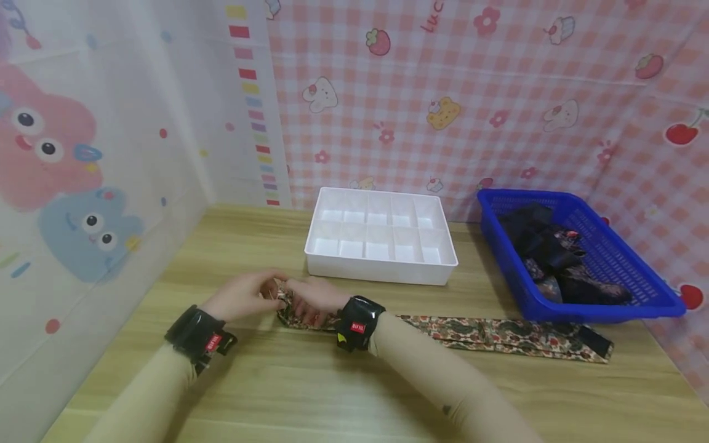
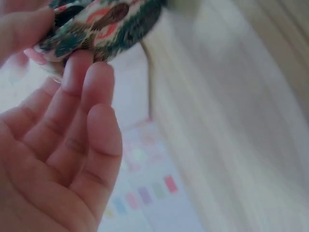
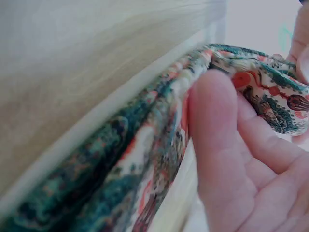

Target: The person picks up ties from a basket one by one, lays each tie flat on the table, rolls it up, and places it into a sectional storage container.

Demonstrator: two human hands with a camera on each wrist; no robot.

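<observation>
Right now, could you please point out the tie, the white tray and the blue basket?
tie [image 1: 498, 335], head view, on the flat patterned middle of its length.
white tray [image 1: 379, 272], head view, on its front wall.
blue basket [image 1: 609, 311], head view, on its front rim.

Both forearms, in tan sleeves with black wrist bands, reach forward and angle inward so the left hand [image 1: 240, 296] and right hand [image 1: 312, 299] meet low in front, fingers curled and pinching, the left fingertips [image 2: 87, 72] nearly straight.
</observation>
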